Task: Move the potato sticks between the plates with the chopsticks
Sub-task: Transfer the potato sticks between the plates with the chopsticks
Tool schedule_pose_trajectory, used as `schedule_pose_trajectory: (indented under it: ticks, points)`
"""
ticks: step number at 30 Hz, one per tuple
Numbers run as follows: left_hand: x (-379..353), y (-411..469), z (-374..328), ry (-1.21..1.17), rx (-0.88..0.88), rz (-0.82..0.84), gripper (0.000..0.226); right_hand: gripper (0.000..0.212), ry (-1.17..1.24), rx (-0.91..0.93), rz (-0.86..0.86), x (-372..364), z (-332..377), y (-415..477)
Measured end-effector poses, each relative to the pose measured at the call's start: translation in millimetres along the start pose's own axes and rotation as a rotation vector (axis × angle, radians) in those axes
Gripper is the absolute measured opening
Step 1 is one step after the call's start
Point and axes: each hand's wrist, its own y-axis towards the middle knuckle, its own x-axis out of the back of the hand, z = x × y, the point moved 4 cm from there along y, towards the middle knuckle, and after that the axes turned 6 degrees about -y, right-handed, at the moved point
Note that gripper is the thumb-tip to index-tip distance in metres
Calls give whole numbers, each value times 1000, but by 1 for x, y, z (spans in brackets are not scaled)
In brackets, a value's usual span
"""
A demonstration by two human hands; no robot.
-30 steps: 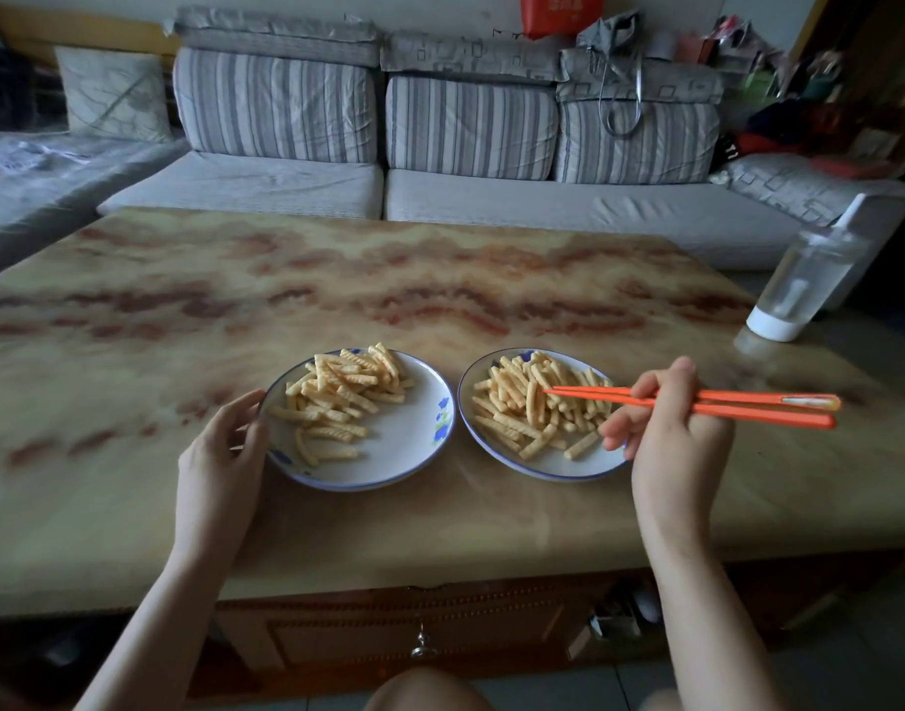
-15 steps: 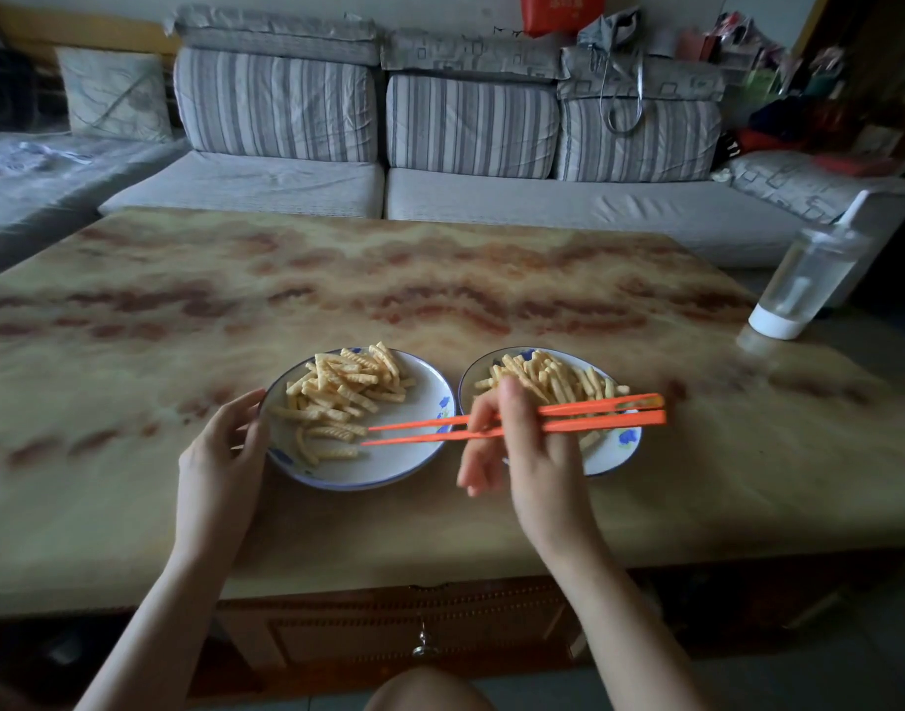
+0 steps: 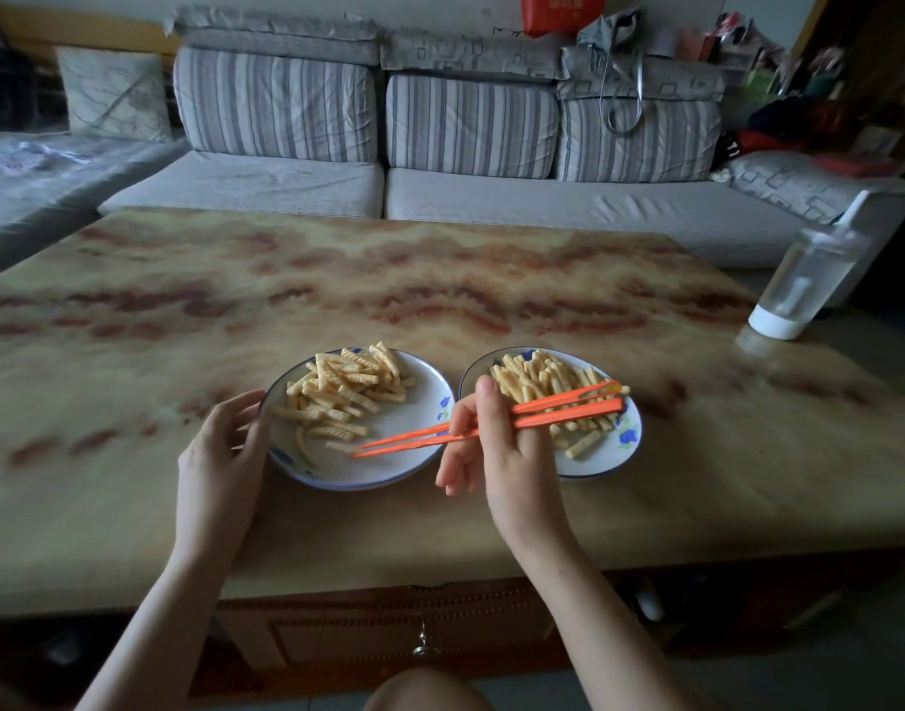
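Two white plates with blue flowers sit side by side near the table's front edge. The left plate (image 3: 414, 433) carries a heap of crinkled potato sticks (image 3: 345, 390), and the right plate (image 3: 622, 443) holds another heap (image 3: 547, 377). My right hand (image 3: 496, 443) grips a pair of orange chopsticks (image 3: 558, 410) between the plates. Their tips reach left over the left plate's bare part, next to a loose stick, close together. My left hand (image 3: 219, 454) holds the left plate's rim with curled fingers.
A clear bottle with a white base (image 3: 799, 284) stands at the table's right edge. The marbled table top (image 3: 337, 279) stretches far behind the plates. A striped sofa (image 3: 470, 146) runs along the far side. My knee (image 3: 429, 690) shows below the table's front edge.
My right hand swung the chopsticks from the right plate leftward over the left plate. Since half a second ago the tips dipped lower onto the left plate. My left hand stayed on the rim.
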Motion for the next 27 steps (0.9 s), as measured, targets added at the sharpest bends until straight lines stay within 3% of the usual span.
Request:
schedule_pose_trajectory:
  ticks: [10,16,27]
  points:
    - [0,0,0,-5,9,-1,27,46,64,14,-407,69,19,7]
    - [0,-1,-2,-2,12,0,28,43,-56,91,-659,110,19,9]
    - [0,-2,-2,-12,15,-3,28,40,-49,183,-547,90,26,3]
